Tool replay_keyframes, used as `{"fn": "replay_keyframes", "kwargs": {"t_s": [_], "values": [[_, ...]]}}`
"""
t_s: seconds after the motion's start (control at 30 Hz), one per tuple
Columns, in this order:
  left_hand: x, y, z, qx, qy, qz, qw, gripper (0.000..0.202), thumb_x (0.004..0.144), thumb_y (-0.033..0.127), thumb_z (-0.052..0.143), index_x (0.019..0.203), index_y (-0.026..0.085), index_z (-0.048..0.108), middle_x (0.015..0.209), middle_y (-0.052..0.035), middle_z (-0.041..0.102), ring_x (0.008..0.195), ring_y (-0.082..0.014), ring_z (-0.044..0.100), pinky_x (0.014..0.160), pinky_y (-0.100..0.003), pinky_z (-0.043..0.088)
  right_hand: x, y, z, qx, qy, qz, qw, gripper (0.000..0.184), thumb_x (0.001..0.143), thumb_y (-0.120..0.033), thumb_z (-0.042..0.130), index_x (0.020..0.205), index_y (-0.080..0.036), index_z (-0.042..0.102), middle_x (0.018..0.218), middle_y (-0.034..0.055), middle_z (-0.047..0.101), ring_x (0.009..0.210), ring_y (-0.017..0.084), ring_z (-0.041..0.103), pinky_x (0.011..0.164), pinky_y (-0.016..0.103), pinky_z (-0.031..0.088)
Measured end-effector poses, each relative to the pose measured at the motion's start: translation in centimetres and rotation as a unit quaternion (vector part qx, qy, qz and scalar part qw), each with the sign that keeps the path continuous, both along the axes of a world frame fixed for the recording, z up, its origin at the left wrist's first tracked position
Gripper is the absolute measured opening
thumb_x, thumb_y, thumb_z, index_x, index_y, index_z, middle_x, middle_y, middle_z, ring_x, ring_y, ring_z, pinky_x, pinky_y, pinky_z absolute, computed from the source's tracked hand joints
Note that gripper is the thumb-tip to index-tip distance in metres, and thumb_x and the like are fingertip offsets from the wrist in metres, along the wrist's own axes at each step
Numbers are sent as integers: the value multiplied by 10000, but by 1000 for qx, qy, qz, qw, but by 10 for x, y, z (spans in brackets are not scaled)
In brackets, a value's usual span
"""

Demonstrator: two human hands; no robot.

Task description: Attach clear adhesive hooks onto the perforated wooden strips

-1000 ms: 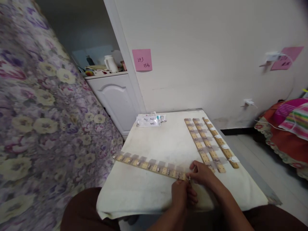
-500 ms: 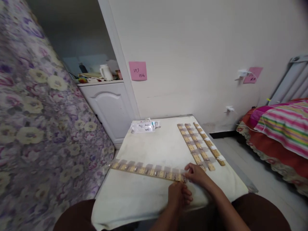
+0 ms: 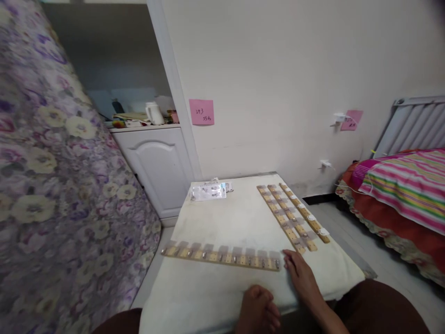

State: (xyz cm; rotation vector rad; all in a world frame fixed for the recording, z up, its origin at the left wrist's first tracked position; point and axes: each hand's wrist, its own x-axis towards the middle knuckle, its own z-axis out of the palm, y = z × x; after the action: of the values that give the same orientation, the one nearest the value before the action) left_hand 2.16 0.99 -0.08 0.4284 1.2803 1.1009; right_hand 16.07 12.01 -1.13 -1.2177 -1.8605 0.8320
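A long wooden strip (image 3: 222, 260) lies across the near part of the cloth-covered table, with a row of clear plastic tabs and small metal pieces along it. My right hand (image 3: 301, 274) rests just off the strip's right end, fingers stretched out, and no object shows in it. Closer to the table's front edge is my left hand (image 3: 257, 306), its fingers loosely bent and apart from the thumb, with nothing visible between them. Beyond my right hand, two similar strips with clear tabs (image 3: 278, 211) lie side by side, and a third strip (image 3: 306, 212) bears white round pieces.
Clear plastic packaging (image 3: 208, 191) lies at the table's back left. The wall (image 3: 264, 93) borders the table's far edge. A floral curtain (image 3: 69, 185) hangs at left, and a bed with a striped cover (image 3: 406, 185) stands at right.
Both hands have come away from the strip's right end. The left hand has drawn back toward the front edge; the right hand has shifted right and nearer. The view has tilted slightly.
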Motion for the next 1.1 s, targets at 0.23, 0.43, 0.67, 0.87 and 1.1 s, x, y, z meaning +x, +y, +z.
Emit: {"fn": "replay_keyframes", "kwargs": {"t_s": [0.23,0.43,0.67,0.87,1.1], "values": [[-33,-26,6,15,9,-6,1000,335,565,445,628,708,204,443,448,34,609,319,-94,527,306,-171,263,3,-4,-4,3,-10,-27,1000,305,844,-398,422,1040,-210,560,1025,73,639,974,222,589,895,340,445],[-76,-50,13,58,31,49,997,390,570,504,657,709,198,460,491,30,624,340,-91,529,328,-182,315,5,-5,-5,-52,4,-22,998,353,806,-460,465,1045,-215,553,950,54,674,900,219,624,820,316,486],[-113,-64,10,72,42,126,989,358,624,483,656,737,189,489,554,35,622,386,-82,533,357,-175,315,7,-1,-19,-49,-8,-35,998,401,786,-495,491,1061,-209,550,973,52,667,911,221,624,844,334,484],[-157,-63,27,114,157,206,959,292,705,438,597,806,173,528,593,36,609,445,-79,521,432,-193,370,0,-2,5,21,-7,-39,999,327,790,-461,501,982,-212,590,1070,74,604,1025,227,570,888,355,472],[-170,-65,26,132,276,250,919,369,703,518,594,850,181,568,608,43,586,441,-80,470,413,-191,345,-90,-25,66,160,-125,100,974,211,725,-292,587,926,-230,601,1372,82,418,1294,262,331,1047,449,309]]}}
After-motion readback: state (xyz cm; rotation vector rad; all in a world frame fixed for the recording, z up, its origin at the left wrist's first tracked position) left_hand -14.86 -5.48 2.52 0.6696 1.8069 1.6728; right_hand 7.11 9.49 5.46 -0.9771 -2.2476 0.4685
